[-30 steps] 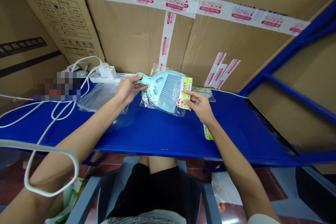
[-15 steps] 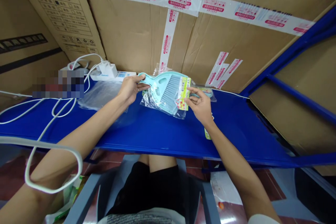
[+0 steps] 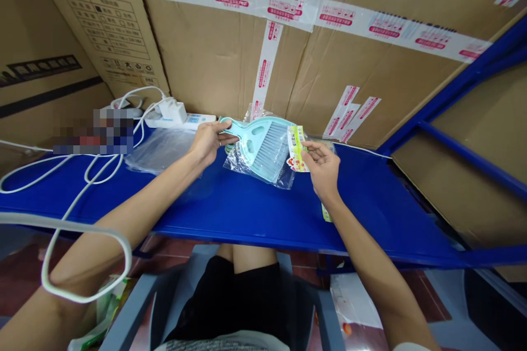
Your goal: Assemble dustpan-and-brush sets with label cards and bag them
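Observation:
A light-blue dustpan (image 3: pixel 249 145) with a grey-bristled brush (image 3: pixel 272 148) set in it is held just above the blue table. My left hand (image 3: pixel 209 142) is closed around the handle end, thumb on top. Clear plastic wrapping (image 3: pixel 284 180) shows around the dustpan's lower edge. At its right side, my right hand (image 3: pixel 323 167) pinches a yellow-green printed card (image 3: pixel 296 148) between thumb and fingers. The card's left edge lies close to the bristles; whether it touches the dustpan I cannot tell. Another yellow-green card (image 3: pixel 326 213) lies on the table, partly hidden by my right wrist.
Clear plastic bags (image 3: pixel 160 148) lie left on the blue table (image 3: pixel 247 214). Behind them are a white power strip (image 3: pixel 200 120) and looping white cables (image 3: pixel 61 225). Taped cardboard (image 3: pixel 222 55) rises along the back. A blue metal frame (image 3: pixel 469 164) borders the right side.
The card in my right hand has shifted right relative to the dustpan, uncovering more of the bristles. My left hand keeps its hold on the handle. The view has shifted slightly.

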A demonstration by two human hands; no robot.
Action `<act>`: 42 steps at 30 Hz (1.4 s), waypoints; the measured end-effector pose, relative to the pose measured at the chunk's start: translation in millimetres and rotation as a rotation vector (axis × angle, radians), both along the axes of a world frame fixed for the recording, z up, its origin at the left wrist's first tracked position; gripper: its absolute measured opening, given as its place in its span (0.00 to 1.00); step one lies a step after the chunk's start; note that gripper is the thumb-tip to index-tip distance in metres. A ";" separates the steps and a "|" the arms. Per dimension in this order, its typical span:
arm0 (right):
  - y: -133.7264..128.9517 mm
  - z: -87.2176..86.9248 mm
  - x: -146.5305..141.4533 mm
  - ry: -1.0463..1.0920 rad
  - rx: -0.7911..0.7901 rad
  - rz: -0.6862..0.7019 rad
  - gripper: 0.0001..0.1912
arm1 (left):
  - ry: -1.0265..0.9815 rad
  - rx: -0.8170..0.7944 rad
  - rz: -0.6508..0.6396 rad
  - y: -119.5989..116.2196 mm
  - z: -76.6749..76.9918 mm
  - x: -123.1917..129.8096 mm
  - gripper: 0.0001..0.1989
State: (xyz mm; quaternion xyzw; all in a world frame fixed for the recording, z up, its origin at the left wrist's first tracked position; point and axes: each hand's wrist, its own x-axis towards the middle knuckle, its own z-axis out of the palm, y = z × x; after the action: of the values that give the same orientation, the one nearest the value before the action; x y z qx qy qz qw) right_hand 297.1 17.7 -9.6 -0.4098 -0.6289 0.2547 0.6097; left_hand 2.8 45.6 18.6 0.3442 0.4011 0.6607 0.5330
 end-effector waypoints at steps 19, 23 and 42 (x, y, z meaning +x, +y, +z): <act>-9.4 -5.9 -19.2 0.082 -0.171 0.161 0.19 | -0.045 -0.003 -0.010 1.7 -5.2 0.9 0.06; -11.5 -7.6 -23.9 0.034 -0.133 0.083 0.17 | -0.044 -0.004 -0.011 -1.6 -6.6 5.3 0.08; -1.1 -13.6 -18.9 0.244 -0.525 0.390 0.41 | -0.060 0.015 -0.073 -12.1 -7.3 17.7 0.10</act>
State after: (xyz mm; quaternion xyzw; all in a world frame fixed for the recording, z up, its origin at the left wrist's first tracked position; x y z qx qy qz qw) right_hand 278.2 16.6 -23.2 -0.3913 -0.5309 0.5665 0.4941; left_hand 20.5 33.5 11.4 0.3428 0.3672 0.6536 0.5660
